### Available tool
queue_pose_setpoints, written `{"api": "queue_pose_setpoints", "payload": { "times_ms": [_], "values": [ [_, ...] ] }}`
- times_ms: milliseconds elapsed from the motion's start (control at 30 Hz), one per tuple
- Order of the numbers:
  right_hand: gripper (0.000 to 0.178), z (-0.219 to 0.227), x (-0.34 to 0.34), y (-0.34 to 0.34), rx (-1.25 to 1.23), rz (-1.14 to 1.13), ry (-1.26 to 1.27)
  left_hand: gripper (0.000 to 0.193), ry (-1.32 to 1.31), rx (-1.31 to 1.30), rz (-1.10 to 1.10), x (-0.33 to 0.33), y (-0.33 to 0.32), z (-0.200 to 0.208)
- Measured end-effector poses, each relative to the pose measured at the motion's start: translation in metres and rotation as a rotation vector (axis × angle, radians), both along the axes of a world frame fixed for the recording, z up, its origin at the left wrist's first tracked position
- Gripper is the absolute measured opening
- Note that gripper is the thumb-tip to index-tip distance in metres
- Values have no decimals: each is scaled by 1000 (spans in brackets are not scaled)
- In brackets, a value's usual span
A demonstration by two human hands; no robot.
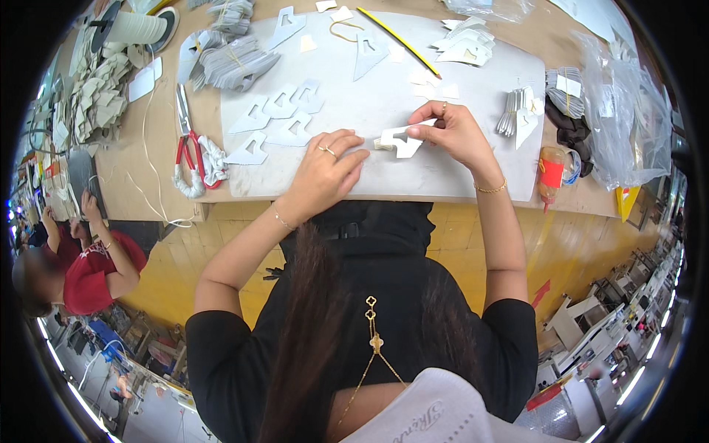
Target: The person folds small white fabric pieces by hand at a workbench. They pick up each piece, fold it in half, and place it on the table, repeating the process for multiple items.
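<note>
My right hand (459,140) is closed, pinching a small white cut-out piece (407,145) between thumb and fingers just above the grey board (310,188). A few cream layers (383,142) show at that piece's left end. My left hand (329,171) rests on the board to the left, fingers loosely bent and a little apart. Nothing shows in it, though its underside is hidden. Several flat pale pieces (255,116) with angular cut-outs lie spread left of my left hand. Farther off lies a larger pale piece (369,55) of similar form.
Left are red-handled scissors (193,151), bundled grey pieces (235,65) and a cord spool (136,28). A yellow pencil (400,43) lies at the back. Stacked pieces (517,111), a red-labelled bottle (550,173) and plastic bags (620,118) are right. A person in red (103,273) works at far left.
</note>
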State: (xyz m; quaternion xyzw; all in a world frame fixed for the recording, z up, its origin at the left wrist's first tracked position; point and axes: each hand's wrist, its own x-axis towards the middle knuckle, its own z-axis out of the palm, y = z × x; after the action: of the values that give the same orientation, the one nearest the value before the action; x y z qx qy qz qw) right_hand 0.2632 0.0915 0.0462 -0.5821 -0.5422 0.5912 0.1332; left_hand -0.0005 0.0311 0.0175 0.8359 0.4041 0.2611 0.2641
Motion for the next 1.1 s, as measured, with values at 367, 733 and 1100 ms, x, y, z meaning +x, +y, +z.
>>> {"api": "queue_pose_setpoints", "payload": {
  "times_ms": [367, 733, 1100],
  "values": [
    [20, -1, -29, 8, 186, 236, -122, 33, 64, 20, 35, 2, -22, -11],
    [18, -2, -31, 9, 175, 238, -171, 45, 153, 50, 21, 6, -21, -10],
    [18, -5, -28, 3, 208, 219, -188, 47, 187, 48, 16, 6, -21, -10]
  ]
}}
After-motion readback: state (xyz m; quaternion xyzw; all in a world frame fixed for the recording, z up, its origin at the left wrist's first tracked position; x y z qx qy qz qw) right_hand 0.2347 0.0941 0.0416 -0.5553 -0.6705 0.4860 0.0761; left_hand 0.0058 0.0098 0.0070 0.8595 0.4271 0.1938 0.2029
